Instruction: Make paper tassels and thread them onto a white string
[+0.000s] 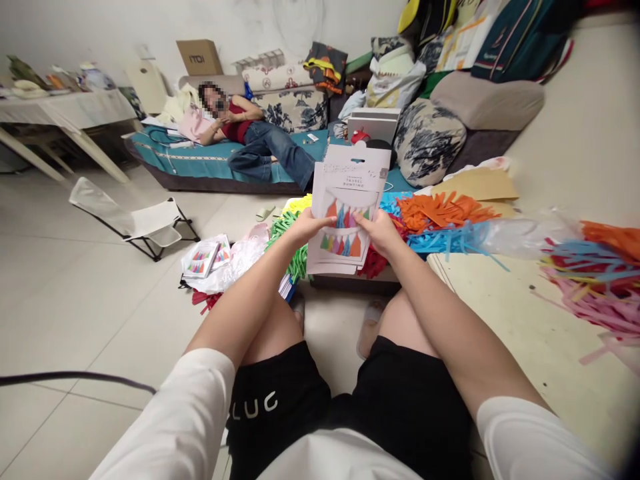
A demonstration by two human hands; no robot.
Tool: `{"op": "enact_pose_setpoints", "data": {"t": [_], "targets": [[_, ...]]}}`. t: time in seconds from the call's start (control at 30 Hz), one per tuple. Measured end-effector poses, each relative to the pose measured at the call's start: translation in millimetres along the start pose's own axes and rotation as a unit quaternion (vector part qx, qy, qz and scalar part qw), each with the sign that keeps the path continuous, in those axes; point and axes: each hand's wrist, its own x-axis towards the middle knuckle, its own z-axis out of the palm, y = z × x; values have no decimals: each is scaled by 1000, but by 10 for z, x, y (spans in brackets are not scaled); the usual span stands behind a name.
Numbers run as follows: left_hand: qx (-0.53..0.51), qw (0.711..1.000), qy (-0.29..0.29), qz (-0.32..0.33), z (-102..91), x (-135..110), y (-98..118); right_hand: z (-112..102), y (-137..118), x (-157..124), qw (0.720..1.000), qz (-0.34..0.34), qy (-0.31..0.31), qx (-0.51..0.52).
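Note:
Both my hands hold up a small stack of white printed cards (350, 170) labelled "Tassel Bunting", with a picture of coloured tassels on the front one. My left hand (309, 227) grips the left edge, thumb across the front. On the right edge my right hand (381, 230) does the same, its thumb over the picture. The cards stand upright and do not line up exactly. Beneath and behind them lie green paper tassels (295, 257), orange tassels (440, 210) and blue tassels (445, 239). My other fingers are hidden behind the cards.
Several more printed cards (201, 259) lie on plastic at the left. A folding chair (137, 220) stands on the tiled floor. Behind, a person (270, 137) lies on a teal-covered sofa (160, 157). A wooden board (500, 320) with multicoloured tassels is at my right.

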Motion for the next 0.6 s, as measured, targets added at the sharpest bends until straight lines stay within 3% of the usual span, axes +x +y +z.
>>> {"op": "enact_pose_setpoints", "data": {"t": [0.1, 0.17, 0.27, 0.37, 0.5, 0.6], "targets": [[-15, 991, 111, 73, 89, -5, -6, 6, 24, 2, 999, -30, 26, -36], [-2, 984, 137, 116, 136, -16, 10, 18, 24, 2, 999, -35, 27, -15], [31, 983, 106, 147, 180, -52, 41, 43, -16, -10, 996, -75, 33, -28], [21, 988, 75, 133, 193, -95, 71, 78, -67, -46, 990, -115, 40, -66], [-15, 992, 16, 123, 155, -110, 101, 108, -58, -75, 992, -111, 16, -64], [-60, 994, 13, 85, 113, -75, 96, 78, -2, -38, 992, -98, 23, -82]]}}
